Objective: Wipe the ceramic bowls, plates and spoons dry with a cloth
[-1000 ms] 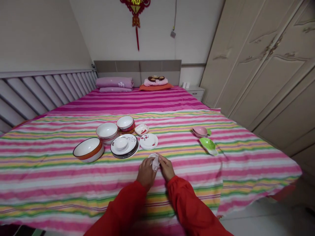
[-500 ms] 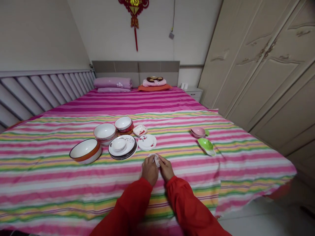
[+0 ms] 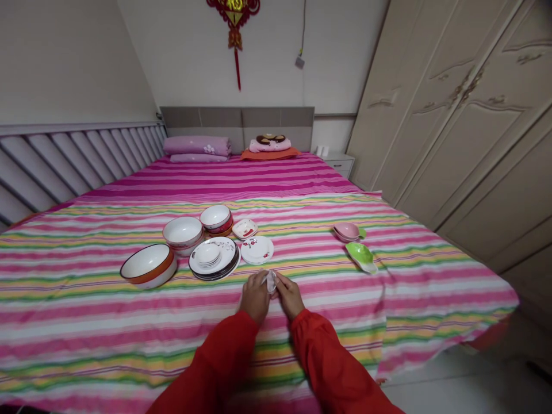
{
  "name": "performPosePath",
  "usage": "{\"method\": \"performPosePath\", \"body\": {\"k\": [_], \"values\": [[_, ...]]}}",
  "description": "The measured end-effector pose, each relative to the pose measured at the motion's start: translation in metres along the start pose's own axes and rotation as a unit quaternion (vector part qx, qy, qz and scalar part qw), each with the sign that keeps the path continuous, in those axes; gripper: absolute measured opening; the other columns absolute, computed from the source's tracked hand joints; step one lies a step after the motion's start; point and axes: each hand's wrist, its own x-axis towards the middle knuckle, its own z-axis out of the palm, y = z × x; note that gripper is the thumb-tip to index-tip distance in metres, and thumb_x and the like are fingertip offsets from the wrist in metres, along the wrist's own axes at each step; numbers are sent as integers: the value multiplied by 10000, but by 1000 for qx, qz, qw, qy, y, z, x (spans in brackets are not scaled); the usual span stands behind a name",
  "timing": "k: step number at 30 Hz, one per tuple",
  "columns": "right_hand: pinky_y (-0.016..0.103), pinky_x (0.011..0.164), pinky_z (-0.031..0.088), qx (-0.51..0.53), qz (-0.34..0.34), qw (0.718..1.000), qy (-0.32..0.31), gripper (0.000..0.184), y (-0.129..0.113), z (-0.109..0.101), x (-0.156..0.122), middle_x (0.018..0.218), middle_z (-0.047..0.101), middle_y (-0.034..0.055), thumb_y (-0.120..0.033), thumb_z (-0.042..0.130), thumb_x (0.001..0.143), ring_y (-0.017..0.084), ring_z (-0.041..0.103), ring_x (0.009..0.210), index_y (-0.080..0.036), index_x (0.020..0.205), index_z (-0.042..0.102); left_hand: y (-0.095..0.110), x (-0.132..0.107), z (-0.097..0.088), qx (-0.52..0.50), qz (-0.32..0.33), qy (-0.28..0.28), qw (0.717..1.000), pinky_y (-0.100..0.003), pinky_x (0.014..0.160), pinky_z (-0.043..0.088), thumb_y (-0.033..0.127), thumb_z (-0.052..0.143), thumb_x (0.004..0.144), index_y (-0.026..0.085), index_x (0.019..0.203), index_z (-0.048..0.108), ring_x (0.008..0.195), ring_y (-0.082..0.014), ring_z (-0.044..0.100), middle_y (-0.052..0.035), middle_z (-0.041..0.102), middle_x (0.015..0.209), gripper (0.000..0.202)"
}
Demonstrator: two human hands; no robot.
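Note:
Both hands meet in front of the plates, with a small white thing [image 3: 271, 282] between their fingers. It looks thin and partly crumpled; its kind is hidden by the fingers. My left hand [image 3: 255, 296] grips its left side, and my right hand [image 3: 290, 295] pinches its right edge. Just beyond them lies a stack of small flowered plates [image 3: 257, 249]. To the left, a stack of larger dark-rimmed plates [image 3: 224, 261] bears several small white dishes [image 3: 207, 253]. A square dish [image 3: 245, 228] with a red pattern rests behind the flowered plates.
Left of the plates stand an orange-banded bowl [image 3: 149, 267], white bowls [image 3: 183, 232] and smaller stacked bowls [image 3: 216, 218]. Pink dishes [image 3: 346, 230] and a green leaf-shaped dish [image 3: 360, 255] lie to the right. Everything rests on a striped cloth [image 3: 431, 270] over a bed.
My left hand has shifted slightly left and turned, showing more of the white thing between the hands. My right hand stays nearly in place. The dishes have not moved.

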Motion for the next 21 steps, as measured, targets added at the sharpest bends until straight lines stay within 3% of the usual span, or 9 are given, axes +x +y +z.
{"method": "performPosePath", "body": {"k": [3, 8, 10, 12, 14, 15, 18, 21], "values": [[255, 514, 479, -4, -27, 999, 19, 383, -3, -2, -1, 812, 715, 44, -401, 721, 641, 143, 593, 584, -187, 958, 717, 12, 0, 4, -19, 24, -13, 999, -429, 924, 352, 143, 474, 796, 187, 1155, 578, 1123, -263, 410, -90, 501, 1284, 376], [236, 396, 414, -19, -2, 1000, -6, 417, -2, -2, -3, 442, 593, -22, -379, 659, 700, 110, 490, 365, -130, 1035, 676, -8, -10, -19, -41, 57, -59, 996, -399, 831, 374, 169, 476, 808, 205, 987, 648, 1009, -244, 488, -80, 617, 1085, 251], [238, 389, 422, -18, 1, 1000, -1, 420, -1, 0, -3, 441, 590, -25, -352, 671, 677, 115, 502, 363, -120, 1027, 669, -21, -11, -31, -37, 16, -3, 999, -427, 833, 359, 194, 461, 822, 204, 967, 653, 1001, -259, 500, -81, 643, 996, 241], [239, 378, 431, -3, 3, 1000, 10, 411, -1, 1, -2, 481, 610, -25, -318, 699, 634, 120, 521, 371, -123, 995, 665, -28, -7, -41, -31, -43, 103, 993, -459, 870, 332, 210, 451, 826, 200, 1002, 644, 1054, -279, 476, -89, 633, 1025, 262], [232, 361, 433, 15, 5, 1000, 23, 398, -1, 2, -1, 539, 634, -20, -289, 728, 592, 123, 540, 382, -131, 950, 655, -29, 1, -44, -51, -74, 187, 978, -450, 891, 335, 237, 442, 834, 191, 1015, 640, 1070, -274, 463, -97, 603, 1084, 272], [227, 352, 430, 19, 5, 999, 27, 392, -1, 2, -1, 570, 646, -16, -282, 740, 578, 121, 544, 383, -134, 928, 647, -26, 5, -42, -76, -74, 201, 974, -427, 884, 356, 252, 428, 845, 182, 998, 642, 1040, -256, 480, -100, 594, 1078, 272], [209, 319, 411, 11, 0, 999, 30, 344, -1, 2, -2, 618, 652, -13, -291, 751, 579, 100, 527, 353, -143, 859, 618, -13, 15, -28, -153, -47, 122, 980, -347, 796, 432, 286, 384, 872, 150, 911, 637, 888, -201, 545, -90, 604, 920, 290], [205, 304, 409, -4, -5, 1000, 28, 301, -1, 2, -3, 603, 630, -28, -322, 744, 603, 92, 515, 338, -154, 793, 582, -2, 18, -7, -140, -63, 32, 988, -330, 757, 448, 238, 409, 851, 135, 935, 603, 851, -197, 572, -84, 620, 863, 234]]}}
